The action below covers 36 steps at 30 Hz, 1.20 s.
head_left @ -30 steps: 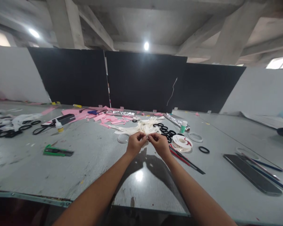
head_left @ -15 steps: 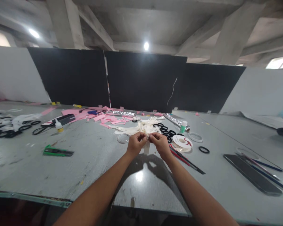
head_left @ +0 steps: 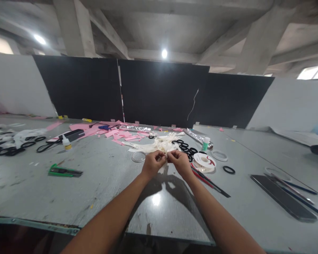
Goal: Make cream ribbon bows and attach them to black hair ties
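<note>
My left hand and my right hand meet fingertip to fingertip above the table. Both are closed in a pinch on a short piece of cream ribbon, mostly hidden by the fingers. Just beyond them lies a loose heap of cream ribbon strips, one strip with printed letters trailing left. Beside my left hand is a clear ring. To the right of my right hand sit several black rings, a white ribbon spool and a red and black utility knife, its blade out.
A green utility knife and a glue bottle stand to the left. Pink paper scraps and foil rolls lie at the back. A green-labelled glue container and a dark flat slab are on the right.
My hands stay together in almost the same place, fingertips shifting slightly. The cream strip seen hanging below them shows less now. The view has tilted a little.
</note>
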Each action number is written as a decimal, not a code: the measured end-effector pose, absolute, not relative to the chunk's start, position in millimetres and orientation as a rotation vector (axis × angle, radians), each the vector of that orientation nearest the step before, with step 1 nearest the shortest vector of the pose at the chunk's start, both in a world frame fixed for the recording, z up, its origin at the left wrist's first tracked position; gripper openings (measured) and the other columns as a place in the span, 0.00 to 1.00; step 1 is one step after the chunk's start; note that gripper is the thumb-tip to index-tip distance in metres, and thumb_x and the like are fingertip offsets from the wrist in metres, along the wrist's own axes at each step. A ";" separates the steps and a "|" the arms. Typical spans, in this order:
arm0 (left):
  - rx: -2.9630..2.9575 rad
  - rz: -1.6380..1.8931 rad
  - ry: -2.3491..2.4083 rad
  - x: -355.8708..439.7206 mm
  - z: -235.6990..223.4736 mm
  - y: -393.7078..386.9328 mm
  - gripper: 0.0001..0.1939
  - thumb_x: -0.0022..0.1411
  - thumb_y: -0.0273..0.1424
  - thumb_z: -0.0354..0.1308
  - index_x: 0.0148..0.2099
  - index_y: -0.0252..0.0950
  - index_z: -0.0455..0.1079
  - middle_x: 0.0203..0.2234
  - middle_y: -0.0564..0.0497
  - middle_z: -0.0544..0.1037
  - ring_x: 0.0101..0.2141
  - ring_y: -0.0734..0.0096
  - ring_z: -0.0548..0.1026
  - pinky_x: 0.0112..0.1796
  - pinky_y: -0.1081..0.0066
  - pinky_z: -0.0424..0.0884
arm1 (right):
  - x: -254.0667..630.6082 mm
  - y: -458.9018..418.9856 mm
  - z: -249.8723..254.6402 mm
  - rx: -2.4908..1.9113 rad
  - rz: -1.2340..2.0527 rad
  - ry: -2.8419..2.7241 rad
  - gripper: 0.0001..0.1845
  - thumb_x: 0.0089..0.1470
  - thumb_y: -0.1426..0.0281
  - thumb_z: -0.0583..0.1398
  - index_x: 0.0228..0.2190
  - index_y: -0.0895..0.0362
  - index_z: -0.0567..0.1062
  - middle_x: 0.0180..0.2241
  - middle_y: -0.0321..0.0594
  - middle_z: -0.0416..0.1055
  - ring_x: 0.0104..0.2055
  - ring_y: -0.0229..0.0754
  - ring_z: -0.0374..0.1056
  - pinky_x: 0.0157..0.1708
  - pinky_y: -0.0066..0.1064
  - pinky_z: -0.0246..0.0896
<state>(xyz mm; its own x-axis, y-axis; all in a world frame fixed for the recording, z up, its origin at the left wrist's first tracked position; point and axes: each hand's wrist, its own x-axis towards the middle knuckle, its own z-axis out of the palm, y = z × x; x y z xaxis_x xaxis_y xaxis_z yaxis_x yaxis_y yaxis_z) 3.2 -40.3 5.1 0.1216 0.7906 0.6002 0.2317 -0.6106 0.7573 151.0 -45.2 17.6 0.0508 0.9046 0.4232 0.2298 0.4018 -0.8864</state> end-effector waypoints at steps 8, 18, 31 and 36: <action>1.973 1.482 1.025 0.4 10.4 -44.2 0.07 0.54 0.32 0.56 0.33 0.34 0.72 0.22 0.54 0.72 0.22 0.77 0.65 0.26 0.76 0.59 | 154.5 -54.9 26.5 -1.127 0.487 -1.663 0.11 0.47 0.63 0.60 0.27 0.58 0.77 0.25 0.41 0.76 0.28 0.41 0.70 0.30 0.30 0.63; 1.918 1.531 0.955 1.0 11.1 -43.7 0.08 0.56 0.33 0.55 0.32 0.33 0.70 0.22 0.55 0.70 0.24 0.77 0.65 0.26 0.77 0.60 | 150.8 -50.7 24.0 -0.956 0.851 -1.410 0.13 0.45 0.60 0.62 0.24 0.57 0.74 0.22 0.37 0.73 0.24 0.39 0.68 0.30 0.32 0.67; 1.798 1.579 0.824 2.4 15.3 -48.1 0.10 0.58 0.35 0.56 0.36 0.32 0.72 0.28 0.49 0.76 0.29 0.72 0.72 0.31 0.76 0.67 | 150.5 -51.7 26.3 -0.867 0.969 -1.329 0.15 0.41 0.59 0.66 0.25 0.59 0.75 0.22 0.36 0.72 0.24 0.36 0.68 0.31 0.32 0.69; 1.803 1.581 0.861 4.2 14.4 -45.9 0.11 0.57 0.37 0.58 0.34 0.33 0.72 0.25 0.52 0.75 0.24 0.76 0.69 0.26 0.77 0.64 | 151.3 -50.3 24.4 -0.911 0.812 -1.414 0.13 0.45 0.60 0.64 0.25 0.59 0.75 0.21 0.36 0.70 0.24 0.37 0.66 0.29 0.31 0.67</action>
